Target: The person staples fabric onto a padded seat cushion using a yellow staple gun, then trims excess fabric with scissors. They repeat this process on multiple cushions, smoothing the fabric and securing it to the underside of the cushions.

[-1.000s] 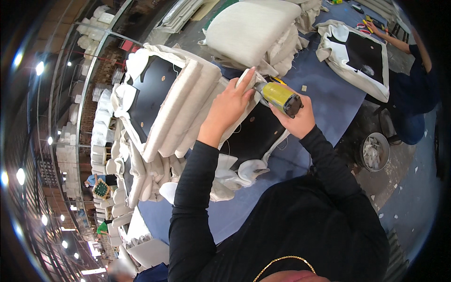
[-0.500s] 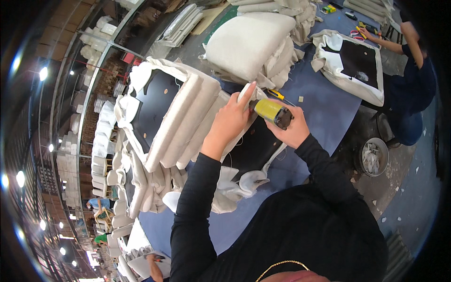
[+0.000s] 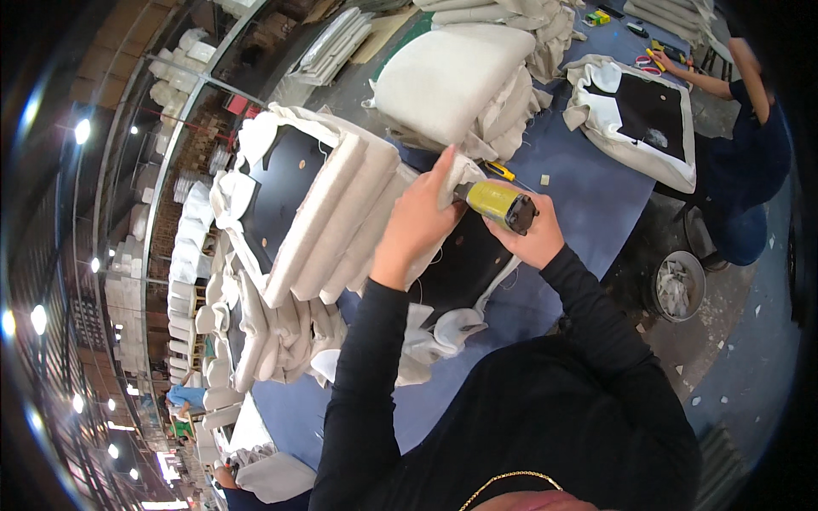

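Note:
My right hand (image 3: 535,236) grips a yellow-and-black staple gun (image 3: 494,204), its nose against the pale fabric at the panel's edge. My left hand (image 3: 417,223) is closed on that beige upholstery fabric (image 3: 461,173), index finger stretched along it and the other fingers partly hidden. Below both hands lies the black backing panel (image 3: 464,264) of an upholstered seat, with loose white and beige cloth (image 3: 456,328) at its near side. Where the staple gun's tip meets the cloth is mostly hidden by my left hand.
Padded seats (image 3: 328,213) are stacked at left, a larger cushion pile (image 3: 452,81) behind. On the blue table (image 3: 588,209) lies a yellow-handled tool (image 3: 499,170). At right, a co-worker (image 3: 745,162) stands by another seat (image 3: 648,115); a bucket of scraps (image 3: 680,285) is on the floor.
The staple gun and my right hand have shifted slightly right and toward me. More of the folded fabric shows beside my left index finger. At lower left, another person's cushion has moved.

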A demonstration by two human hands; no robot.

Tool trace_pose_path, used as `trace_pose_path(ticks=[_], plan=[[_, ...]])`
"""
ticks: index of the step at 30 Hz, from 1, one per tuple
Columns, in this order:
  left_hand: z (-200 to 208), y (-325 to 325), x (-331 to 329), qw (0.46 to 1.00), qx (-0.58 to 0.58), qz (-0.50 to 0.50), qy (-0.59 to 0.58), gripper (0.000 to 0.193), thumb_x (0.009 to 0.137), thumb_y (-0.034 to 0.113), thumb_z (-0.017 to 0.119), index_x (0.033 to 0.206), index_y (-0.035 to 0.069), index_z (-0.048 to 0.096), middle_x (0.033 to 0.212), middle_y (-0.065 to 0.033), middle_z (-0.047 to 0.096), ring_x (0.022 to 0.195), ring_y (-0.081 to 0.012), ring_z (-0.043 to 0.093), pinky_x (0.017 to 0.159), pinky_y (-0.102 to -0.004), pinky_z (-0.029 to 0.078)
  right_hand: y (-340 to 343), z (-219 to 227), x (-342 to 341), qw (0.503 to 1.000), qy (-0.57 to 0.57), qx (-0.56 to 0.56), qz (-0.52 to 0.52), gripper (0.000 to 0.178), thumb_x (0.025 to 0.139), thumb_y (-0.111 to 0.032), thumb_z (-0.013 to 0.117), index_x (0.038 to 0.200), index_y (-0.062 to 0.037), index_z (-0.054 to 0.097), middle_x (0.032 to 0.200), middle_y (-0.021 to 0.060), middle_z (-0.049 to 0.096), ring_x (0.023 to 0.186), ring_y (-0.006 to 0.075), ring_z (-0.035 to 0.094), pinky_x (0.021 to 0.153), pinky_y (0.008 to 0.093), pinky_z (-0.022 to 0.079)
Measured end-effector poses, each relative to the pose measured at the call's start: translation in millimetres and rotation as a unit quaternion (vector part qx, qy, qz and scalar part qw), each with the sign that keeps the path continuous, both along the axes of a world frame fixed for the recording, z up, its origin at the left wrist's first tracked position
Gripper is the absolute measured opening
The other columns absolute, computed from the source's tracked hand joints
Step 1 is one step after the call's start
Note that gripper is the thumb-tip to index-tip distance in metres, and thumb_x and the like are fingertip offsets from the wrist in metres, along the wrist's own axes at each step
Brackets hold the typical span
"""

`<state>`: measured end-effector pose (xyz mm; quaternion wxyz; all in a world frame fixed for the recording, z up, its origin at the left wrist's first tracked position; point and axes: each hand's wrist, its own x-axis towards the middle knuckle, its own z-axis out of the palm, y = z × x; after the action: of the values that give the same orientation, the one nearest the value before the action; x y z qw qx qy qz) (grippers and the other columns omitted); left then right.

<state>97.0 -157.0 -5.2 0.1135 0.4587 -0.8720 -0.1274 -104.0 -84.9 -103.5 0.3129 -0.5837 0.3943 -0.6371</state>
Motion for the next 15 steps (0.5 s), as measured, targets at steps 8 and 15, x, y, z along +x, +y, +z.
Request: trace_pose_path(ticks=[8, 15], plan=[[-22, -53, 71, 0.938, 0.284, 0.179, 0.081, 0.080, 0.117, 0.064, 0.034, 0.164, 0.000, 0.049, 0.148, -0.0213, 0.069, 0.139, -0.0346, 0.064, 0.119, -0.0408, 0.045, -6, 5, 20, 0.999, -0.018, 0.020, 0.022, 0.047, 0.092, -0.004, 0.082, 0.137, -0.0002, 0.070, 0.121, 0.0109, 0.082, 0.111, 0.0160, 0.076, 0.104, 0.0325, 0.056], [3, 2, 41, 0.998, 0.024, 0.042, -0.050, 0.060, 0.117, 0.041, 0.046, 0.173, 0.025, 0.033, 0.153, -0.0267, 0.060, 0.126, -0.0517, 0.065, 0.108, -0.0559, 0.053, -12, 1, 37, 0.999, -0.002, -0.022, -0.033, 0.053, 0.091, -0.009, 0.083, 0.141, -0.0058, 0.068, 0.114, 0.0185, 0.081, 0.107, 0.0351, 0.080, 0.092, 0.0360, 0.061]])
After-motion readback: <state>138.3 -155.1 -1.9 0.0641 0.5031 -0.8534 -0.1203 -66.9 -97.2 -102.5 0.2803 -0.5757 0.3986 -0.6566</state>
